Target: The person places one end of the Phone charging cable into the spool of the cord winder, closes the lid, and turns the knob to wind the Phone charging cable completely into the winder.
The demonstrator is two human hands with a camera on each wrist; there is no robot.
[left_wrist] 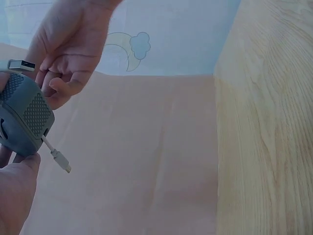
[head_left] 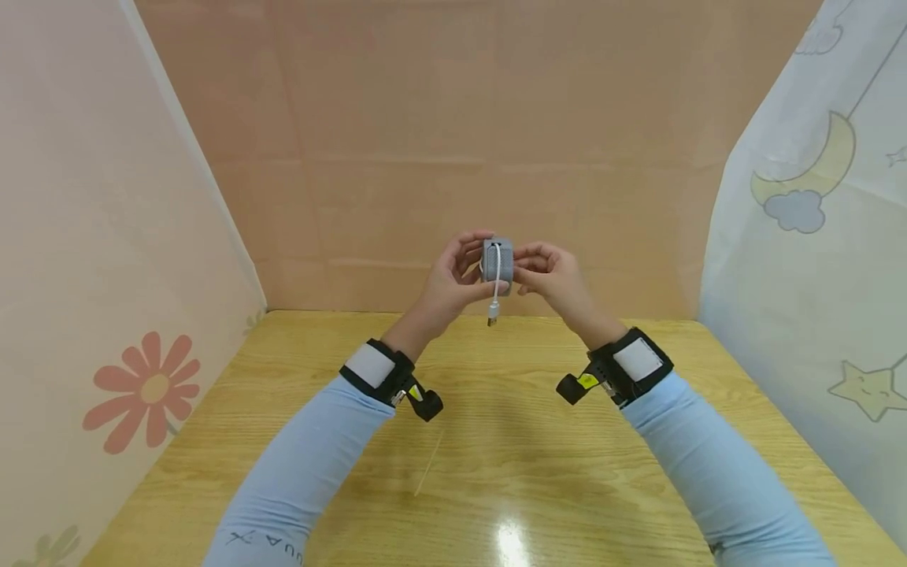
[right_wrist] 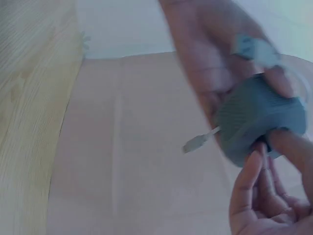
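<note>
Fingers (head_left: 468,250) of the left hand (head_left: 453,276) and right hand (head_left: 549,276) pinch the gray cube (head_left: 498,264) between them, above the wooden counter (head_left: 496,441). It looks light and rigid with grippy textured sides; its white cable (head_left: 495,295) dangles limp. Pink backdrop (head_left: 453,142) behind.
</note>
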